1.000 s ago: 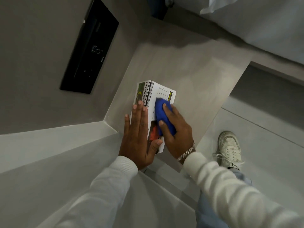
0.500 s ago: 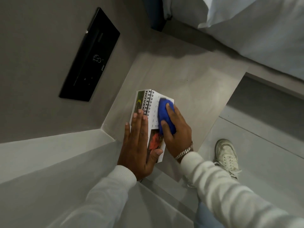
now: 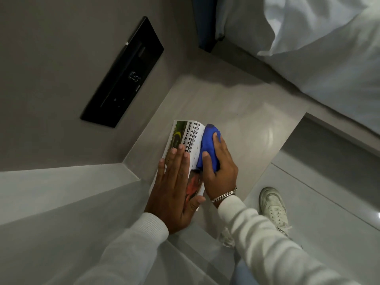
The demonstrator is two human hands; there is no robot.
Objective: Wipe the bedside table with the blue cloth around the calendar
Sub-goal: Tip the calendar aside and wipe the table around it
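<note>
A spiral-bound calendar (image 3: 185, 138) stands on the grey bedside table (image 3: 242, 120), near its front left corner. My left hand (image 3: 174, 188) lies flat against the calendar's left face, fingers straight and together. My right hand (image 3: 221, 171) presses a bunched blue cloth (image 3: 208, 147) against the calendar's right face, close to the spiral. The lower part of the calendar is hidden behind both hands.
A black wall panel (image 3: 123, 73) sits on the grey wall to the left. A bed with white linen (image 3: 329, 54) borders the table at the right. My white shoe (image 3: 272, 206) stands on the tiled floor below the table edge.
My right hand has slid the blue cloth up the calendar's right face towards its top edge. My left hand has stayed flat on the calendar.
</note>
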